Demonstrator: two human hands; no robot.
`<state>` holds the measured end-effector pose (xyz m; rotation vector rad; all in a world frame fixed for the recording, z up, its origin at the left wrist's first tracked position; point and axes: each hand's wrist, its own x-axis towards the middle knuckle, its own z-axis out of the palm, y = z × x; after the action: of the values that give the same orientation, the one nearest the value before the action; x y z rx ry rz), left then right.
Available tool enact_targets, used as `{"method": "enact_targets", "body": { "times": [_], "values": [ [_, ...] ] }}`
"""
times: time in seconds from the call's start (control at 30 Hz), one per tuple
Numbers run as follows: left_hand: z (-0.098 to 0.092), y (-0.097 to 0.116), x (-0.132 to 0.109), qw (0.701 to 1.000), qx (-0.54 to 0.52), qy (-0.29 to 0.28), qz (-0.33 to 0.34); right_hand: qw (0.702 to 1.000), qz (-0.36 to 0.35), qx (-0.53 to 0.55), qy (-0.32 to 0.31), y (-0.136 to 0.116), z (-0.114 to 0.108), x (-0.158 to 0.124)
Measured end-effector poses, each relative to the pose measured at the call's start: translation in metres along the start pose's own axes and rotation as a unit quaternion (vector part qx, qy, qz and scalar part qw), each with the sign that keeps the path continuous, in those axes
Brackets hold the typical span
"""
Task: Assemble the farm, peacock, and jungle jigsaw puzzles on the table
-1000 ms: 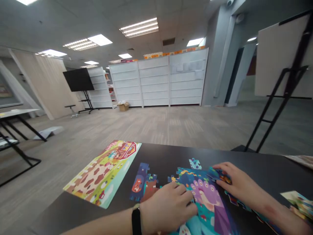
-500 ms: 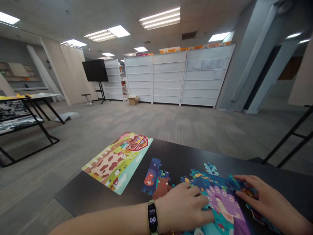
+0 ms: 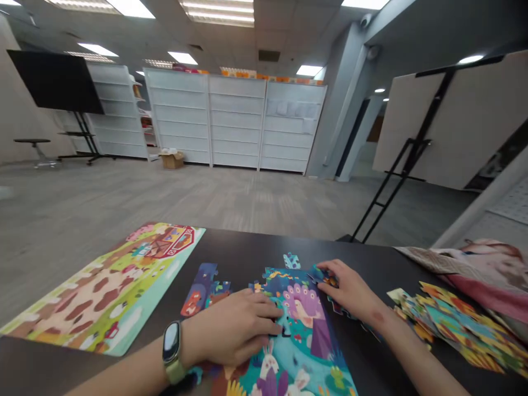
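Note:
A partly joined jigsaw puzzle [image 3: 289,352], with a pink-and-purple peacock and white rabbits, lies on the black table. My left hand [image 3: 237,324], wearing a watch, rests over its left side with fingers stretched out flat. At the puzzle's upper right edge, my right hand [image 3: 350,289] has a dark blue puzzle piece [image 3: 331,276] between thumb and fingers. Just beyond the top edge sits a light blue loose piece [image 3: 291,260]. A purple joined section with a red animal [image 3: 193,301] lies left of the puzzle, partly behind my left hand. More pieces show under my right wrist.
A farm picture board [image 3: 103,291] lies on the table's left. Heaped yellow and green puzzle pieces [image 3: 457,324] are at the right, beside a patterned cloth bag [image 3: 487,264]. Beyond the table [image 3: 247,247] stand an easel board [image 3: 429,126], white shelving [image 3: 235,121] and a screen [image 3: 53,82].
The view has swung right, bringing the heaped pieces, cloth bag and easel board into sight. Both hands stay at about the same places on the puzzle.

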<state>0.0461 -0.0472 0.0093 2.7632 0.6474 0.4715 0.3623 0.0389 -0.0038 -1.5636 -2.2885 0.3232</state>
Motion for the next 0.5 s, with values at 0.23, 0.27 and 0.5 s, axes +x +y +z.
{"method": "enact_targets", "body": {
  "times": [0.23, 0.27, 0.5],
  "values": [
    [-0.0033, 0.0083, 0.0016, 0.999, 0.044, -0.025, 0.001, 1.0, 0.011, -0.006, -0.007, -0.0023, -0.0005, -0.0036],
    [-0.0035, 0.0073, 0.0021, 0.999, 0.043, -0.027, 0.002, 1.0, 0.012, -0.004, -0.007, -0.0021, -0.0002, -0.0037],
    [-0.0014, 0.0004, 0.0049, 1.0, 0.015, -0.024, 0.003, 1.0, 0.014, 0.003, -0.005, -0.0026, 0.0019, -0.0035]
  ]
}}
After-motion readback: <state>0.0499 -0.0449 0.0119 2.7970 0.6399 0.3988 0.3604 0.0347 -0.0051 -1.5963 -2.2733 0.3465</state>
